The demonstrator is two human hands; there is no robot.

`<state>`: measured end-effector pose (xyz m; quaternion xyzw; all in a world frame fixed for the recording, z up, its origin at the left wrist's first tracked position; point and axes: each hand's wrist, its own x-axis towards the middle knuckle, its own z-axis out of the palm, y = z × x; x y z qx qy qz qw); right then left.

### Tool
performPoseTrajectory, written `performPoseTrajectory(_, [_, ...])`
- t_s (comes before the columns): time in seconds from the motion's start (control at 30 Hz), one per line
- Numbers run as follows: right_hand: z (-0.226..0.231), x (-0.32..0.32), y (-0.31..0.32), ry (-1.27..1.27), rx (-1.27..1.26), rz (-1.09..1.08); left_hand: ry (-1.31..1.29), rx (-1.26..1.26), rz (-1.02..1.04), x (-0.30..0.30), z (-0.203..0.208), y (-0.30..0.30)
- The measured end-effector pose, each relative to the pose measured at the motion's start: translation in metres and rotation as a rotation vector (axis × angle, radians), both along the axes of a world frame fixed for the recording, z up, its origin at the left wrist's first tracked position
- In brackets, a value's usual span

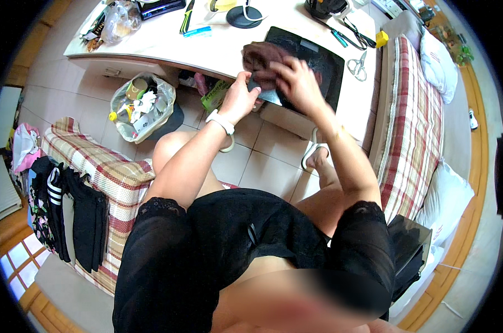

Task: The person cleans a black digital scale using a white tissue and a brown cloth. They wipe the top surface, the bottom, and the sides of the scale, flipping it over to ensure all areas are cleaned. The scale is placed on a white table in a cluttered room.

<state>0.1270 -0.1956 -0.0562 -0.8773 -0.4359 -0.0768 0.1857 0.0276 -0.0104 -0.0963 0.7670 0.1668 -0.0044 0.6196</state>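
A crumpled dark brown cloth lies bunched over the left part of a flat, glossy black panel on the table. My right hand presses on the cloth with bent fingers, gripping its right side. At the panel's near left corner, my left hand curls round the edge, thumb on the upper side. Some of its fingers are hidden. A pale shiny patch shows on the panel beside that thumb.
On the pale table are scissors, a knife, a black round-based stand and a plastic bag. A lined trash bin stands below. Plaid-covered seats flank me; folded dark clothes hang left.
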Motion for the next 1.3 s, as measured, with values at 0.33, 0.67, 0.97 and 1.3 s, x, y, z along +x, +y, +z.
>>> performPoseTrajectory(0.33, [-0.019, 0.048, 0.030, -0.173, -0.091, -0.074, 0.034, -0.063, -0.006, -0.007, 0.013, -0.010])
performPoseTrajectory(0.67, [0.016, 0.174, -0.001, -0.444, 0.199, -0.437, 0.066, -0.162, 0.007, -0.008, 0.016, -0.008])
performPoseTrajectory(0.97, [0.101, 0.075, -0.129, 0.949, 1.212, -0.404, -0.176, 0.804, -0.081, -0.009, 0.047, 0.000])
performPoseTrajectory(1.3, [0.052, -0.045, -0.103, 1.430, 1.521, 0.047, -0.544, -0.228, -0.484, 0.007, 0.071, -0.052])
